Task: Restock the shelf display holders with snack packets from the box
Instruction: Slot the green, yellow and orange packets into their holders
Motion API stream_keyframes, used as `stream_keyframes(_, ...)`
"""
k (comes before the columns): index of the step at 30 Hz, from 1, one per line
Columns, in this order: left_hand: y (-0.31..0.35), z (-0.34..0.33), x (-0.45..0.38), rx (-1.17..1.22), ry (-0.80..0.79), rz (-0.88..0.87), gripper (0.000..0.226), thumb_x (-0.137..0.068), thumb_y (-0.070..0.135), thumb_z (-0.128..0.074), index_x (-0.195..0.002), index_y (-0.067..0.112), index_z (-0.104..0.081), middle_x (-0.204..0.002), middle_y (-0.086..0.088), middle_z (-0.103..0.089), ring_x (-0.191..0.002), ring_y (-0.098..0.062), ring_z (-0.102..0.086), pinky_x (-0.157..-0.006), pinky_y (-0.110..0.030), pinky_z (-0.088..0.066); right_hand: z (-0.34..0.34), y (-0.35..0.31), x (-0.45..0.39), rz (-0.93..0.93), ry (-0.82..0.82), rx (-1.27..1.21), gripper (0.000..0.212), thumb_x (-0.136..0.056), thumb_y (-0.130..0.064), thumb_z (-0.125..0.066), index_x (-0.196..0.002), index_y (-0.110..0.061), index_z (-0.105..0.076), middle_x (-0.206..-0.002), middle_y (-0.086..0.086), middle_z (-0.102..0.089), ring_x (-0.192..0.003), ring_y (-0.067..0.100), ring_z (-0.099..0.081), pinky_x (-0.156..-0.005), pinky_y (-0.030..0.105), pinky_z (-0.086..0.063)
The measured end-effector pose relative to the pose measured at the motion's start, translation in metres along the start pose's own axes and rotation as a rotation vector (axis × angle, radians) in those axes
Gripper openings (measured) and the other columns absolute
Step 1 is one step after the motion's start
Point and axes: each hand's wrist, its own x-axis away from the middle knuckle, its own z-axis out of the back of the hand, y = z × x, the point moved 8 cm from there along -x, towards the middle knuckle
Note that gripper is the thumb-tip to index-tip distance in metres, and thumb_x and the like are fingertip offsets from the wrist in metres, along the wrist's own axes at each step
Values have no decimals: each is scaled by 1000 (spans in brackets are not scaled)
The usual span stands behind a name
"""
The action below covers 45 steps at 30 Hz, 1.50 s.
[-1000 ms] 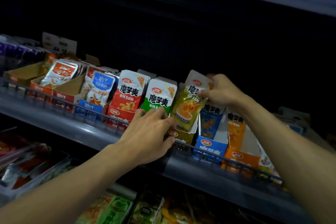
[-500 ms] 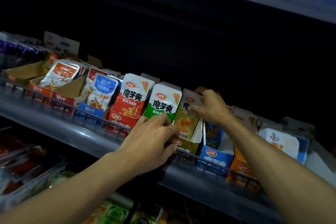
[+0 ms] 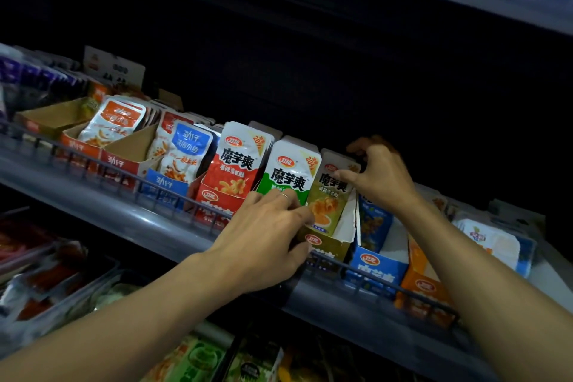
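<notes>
Olive-yellow snack packets (image 3: 329, 195) stand in an olive cardboard display holder (image 3: 325, 246) on the middle shelf. My right hand (image 3: 376, 175) rests on top of these packets, fingers curled over their upper edge. My left hand (image 3: 266, 240) grips the holder's front left corner, thumb below and fingers against the packets. To the left stand a green packet stack (image 3: 290, 172) and a red packet stack (image 3: 240, 161). A blue holder (image 3: 376, 267) and an orange holder (image 3: 424, 287) sit to the right. The supply box is out of view.
A wire rail (image 3: 161, 189) runs along the shelf front (image 3: 124, 217). Further left are blue fish-snack packets (image 3: 186, 153), orange-white packets (image 3: 113, 121) and an empty cardboard holder (image 3: 55, 116). White packets (image 3: 493, 242) lie at far right. Bins of goods fill the shelf below.
My right hand has pushed the olive-yellow packet down and back into its holder, from raised above the row to level with the others. My left hand stayed on the holder.
</notes>
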Motion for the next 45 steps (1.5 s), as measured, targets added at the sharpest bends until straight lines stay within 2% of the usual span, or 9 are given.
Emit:
stream_keyframes(7, -9, 28, 15, -45, 15, 11, 44, -94, 48, -53, -134, 33, -51, -127, 10, -49, -121, -11, -42, -106, -34, -27, 35, -50, 19, 134, 14, -184, 36, -84, -34, -75, -114, -20, -63, -105, -8, -57, -96, 7, -54, -77, 15, -38)
stream_keyframes(12, -28, 59, 54, -91, 3, 30, 39, -92, 50, -52, -126, 33, -57, -119, 11, -55, -116, -12, -48, -97, -33, -34, 42, -124, 40, 259, -51, -286, 27, -82, -30, -76, -104, -23, -63, -97, -6, -61, -88, 7, -57, -75, 15, -46)
stream_keyframes(16, -55, 81, 98, -121, -51, 76, 29, -90, 51, -53, -111, 32, -59, -115, 11, -58, -106, -18, -58, -86, -36, -48, 27, -188, 58, 347, -153, -329, 26, -78, -27, -77, -101, -19, -66, -93, -5, -65, -86, 11, -61, -80, 34, -53)
stream_keyframes(21, -100, 105, 170, -223, -134, 162, 23, -86, 55, -51, -95, 34, -54, -105, 12, -59, -99, -16, -60, -77, -33, -49, -16, -271, 92, 429, -263, -375, 27, -80, -29, -77, -103, -18, -68, -94, -4, -66, -87, 12, -62, -83, 37, -53)
stream_keyframes(24, -127, 118, 220, -265, -211, 219, 22, -87, 54, -50, -96, 35, -55, -103, 12, -58, -97, -16, -60, -71, -32, -43, -46, -323, 114, 485, -336, -395, 30, -82, -33, -75, -107, -19, -65, -97, -6, -62, -89, 10, -59, -82, 32, -51)
stream_keyframes(27, -155, 132, 275, -283, -256, 277, 25, -88, 53, -49, -100, 32, -58, -107, 10, -60, -100, -18, -61, -75, -33, -45, -73, -377, 137, 530, -392, -437, 30, -84, -35, -75, -108, -19, -65, -97, -8, -59, -89, 7, -57, -79, 28, -50)
stream_keyframes(35, -230, 163, 424, -284, -269, 486, 26, -87, 54, -53, -94, 31, -61, -91, 16, -57, -82, -9, -56, -72, -32, -50, -136, -521, 198, 634, -538, -526, 29, -81, -30, -77, -105, -16, -67, -101, -2, -64, -94, 13, -61, -85, 36, -52)
stream_keyframes(40, -258, 161, 499, -276, -292, 597, 20, -86, 51, -56, -91, 32, -62, -90, 15, -59, -85, -10, -58, -66, -27, -44, -177, -588, 238, 740, -618, -537, 30, -83, -34, -75, -107, -17, -67, -99, -3, -64, -91, 12, -60, -83, 35, -51)
stream_keyframes(45, -270, 143, 574, -306, -308, 733, 28, -82, 52, -51, -89, 29, -66, -89, 10, -65, -82, -13, -63, -63, -29, -47, -224, -641, 301, 928, -737, -550, 31, -85, -35, -74, -110, -19, -65, -101, -7, -59, -91, 11, -57, -80, 31, -50)
